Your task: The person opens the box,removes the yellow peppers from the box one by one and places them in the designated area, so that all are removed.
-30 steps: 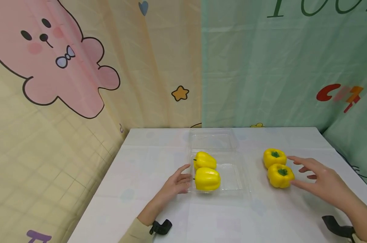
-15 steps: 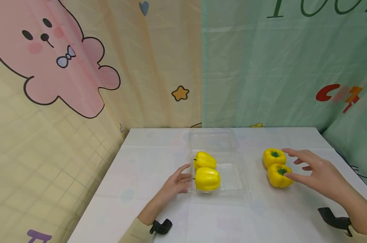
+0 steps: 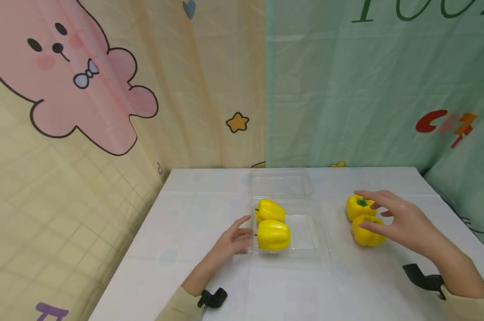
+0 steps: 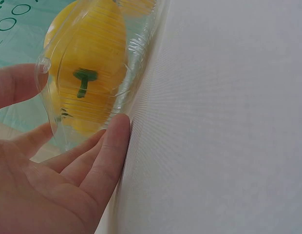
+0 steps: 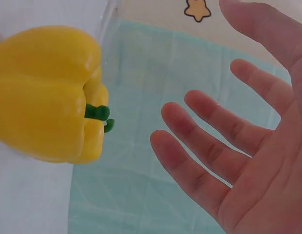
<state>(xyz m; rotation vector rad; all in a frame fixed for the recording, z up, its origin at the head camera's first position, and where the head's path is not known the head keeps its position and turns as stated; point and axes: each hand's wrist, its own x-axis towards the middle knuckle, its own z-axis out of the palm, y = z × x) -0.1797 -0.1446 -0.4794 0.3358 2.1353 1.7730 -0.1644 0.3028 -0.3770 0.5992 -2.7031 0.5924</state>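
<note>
Two yellow bell peppers lie on their sides in the left half of a clear plastic clamshell container (image 3: 306, 232): a nearer pepper (image 3: 273, 235) and a farther pepper (image 3: 270, 211). My left hand (image 3: 235, 240) rests at the container's left side; in the left wrist view its fingertips (image 4: 118, 127) touch the ribbed wall, fingers relaxed. To the right, two more yellow peppers stand stem up on the table, a front pepper (image 3: 368, 234) and a back pepper (image 3: 355, 206). Over them hovers my right hand (image 3: 404, 220), fingers spread, holding nothing. The right wrist view shows a gap between fingers and pepper (image 5: 48, 97).
The container's lid (image 3: 280, 183) lies folded back toward the far edge of the white table (image 3: 210, 191). Behind the table hang printed curtains (image 3: 210, 80). A black wrist mount (image 3: 422, 278) sits on the right wrist, another black mount (image 3: 213, 298) on the left.
My right hand has moved left, from beside the two standing peppers to over them. My left hand and the container have stayed in place.
</note>
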